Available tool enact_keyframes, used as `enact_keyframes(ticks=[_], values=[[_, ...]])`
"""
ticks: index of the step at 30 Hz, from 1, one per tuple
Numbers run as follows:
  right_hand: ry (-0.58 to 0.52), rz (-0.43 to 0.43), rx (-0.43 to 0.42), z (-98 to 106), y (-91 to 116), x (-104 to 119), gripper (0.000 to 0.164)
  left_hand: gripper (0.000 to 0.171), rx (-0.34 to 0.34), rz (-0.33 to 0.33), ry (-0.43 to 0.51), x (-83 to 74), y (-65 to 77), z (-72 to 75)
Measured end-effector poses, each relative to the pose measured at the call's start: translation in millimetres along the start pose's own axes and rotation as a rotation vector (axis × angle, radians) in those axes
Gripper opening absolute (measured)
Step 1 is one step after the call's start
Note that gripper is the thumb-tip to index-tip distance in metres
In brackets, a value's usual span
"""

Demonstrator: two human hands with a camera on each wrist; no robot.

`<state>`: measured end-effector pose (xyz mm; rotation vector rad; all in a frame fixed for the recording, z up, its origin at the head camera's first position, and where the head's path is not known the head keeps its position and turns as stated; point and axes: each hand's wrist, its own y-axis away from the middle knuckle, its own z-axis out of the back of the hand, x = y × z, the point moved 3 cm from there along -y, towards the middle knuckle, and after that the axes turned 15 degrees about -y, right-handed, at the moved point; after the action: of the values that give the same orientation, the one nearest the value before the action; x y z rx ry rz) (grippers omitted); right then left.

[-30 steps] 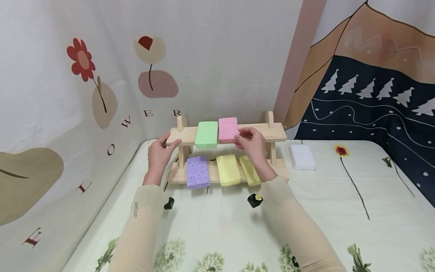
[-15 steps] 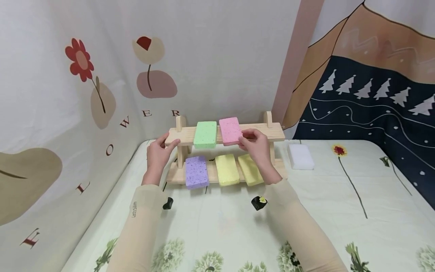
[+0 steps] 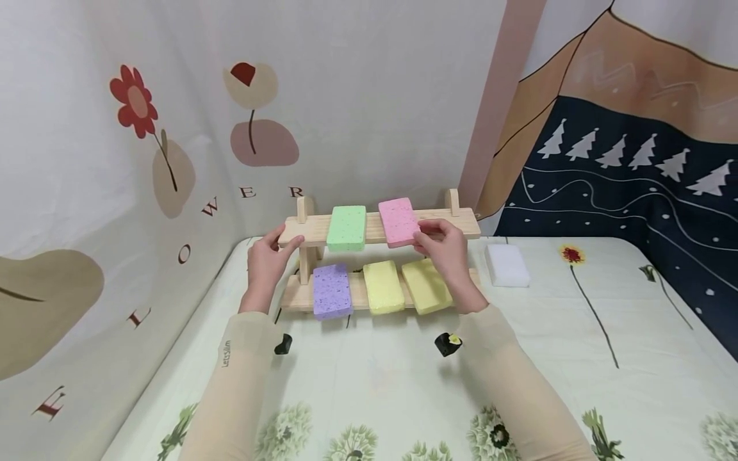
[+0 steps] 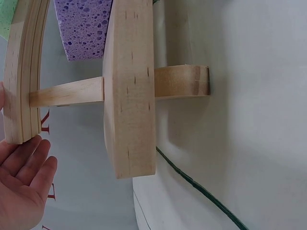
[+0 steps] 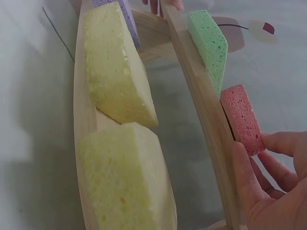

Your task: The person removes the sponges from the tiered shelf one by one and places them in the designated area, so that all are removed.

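Observation:
A two-tier wooden rack [image 3: 316, 230] stands on the table. My left hand [image 3: 268, 262] grips the left end of its upper shelf, thumb in front; in the left wrist view its fingers [image 4: 29, 163] curl at the shelf's end. With thumb and fingers my right hand [image 3: 445, 253] pinches the right edge of a pink sponge [image 3: 398, 221], slightly tilted over the upper shelf. To its left lies a green sponge [image 3: 346, 228]. The lower shelf bears a purple sponge [image 3: 332, 291] and two yellow sponges, one [image 3: 383, 287] in the middle and one [image 3: 425, 285] partly behind my right hand.
A white sponge-like block [image 3: 507, 265] lies on the flower-print tablecloth [image 3: 369, 378] right of the rack. A printed curtain [image 3: 369, 96] hangs close behind it. Small black pieces show at both wrists, the right one [image 3: 447, 344] with a yellow spot.
My right hand has moved the pink sponge to the right, away from the green one, and it has tilted. More of the right yellow sponge shows. My left hand keeps its grip.

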<state>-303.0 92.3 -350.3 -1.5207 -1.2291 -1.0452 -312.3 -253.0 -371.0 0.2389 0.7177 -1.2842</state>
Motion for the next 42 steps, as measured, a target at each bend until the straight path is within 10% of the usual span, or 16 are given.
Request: enact_keyframes(ticks=[42], values=[[0.134, 0.087, -0.088, 50, 7, 33, 0.035, 0.075, 0.001, 0.000, 0.029, 0.5, 0.7, -1.2]])
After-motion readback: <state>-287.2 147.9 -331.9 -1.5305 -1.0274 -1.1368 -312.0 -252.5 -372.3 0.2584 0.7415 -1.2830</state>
